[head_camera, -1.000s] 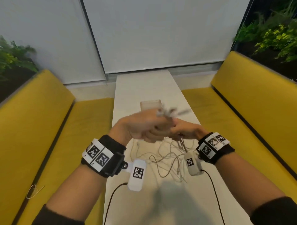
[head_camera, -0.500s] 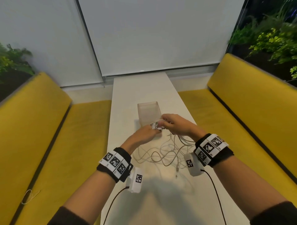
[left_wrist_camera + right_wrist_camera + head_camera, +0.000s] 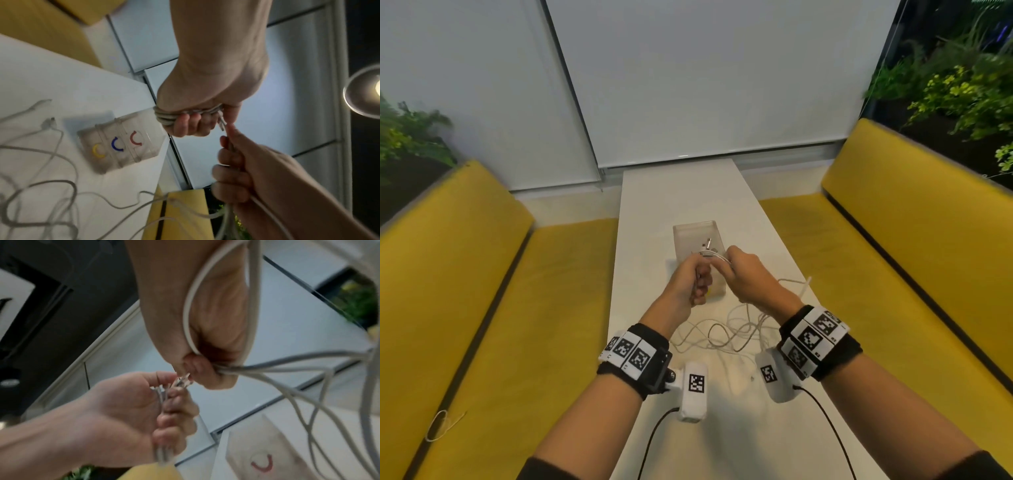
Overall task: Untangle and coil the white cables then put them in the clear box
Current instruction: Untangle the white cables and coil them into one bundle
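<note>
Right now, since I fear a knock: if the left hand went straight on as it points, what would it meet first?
Likely the clear box, just beyond the left hand; height over it is unclear. The right hand lies close beside that line, gripping the same white cables.

Narrow white worktop point(image 3: 722, 192) between yellow benches point(image 3: 465, 274), bearing a clear box point(image 3: 697, 229) at centre and loose white cables point(image 3: 722, 335) nearer.
</note>
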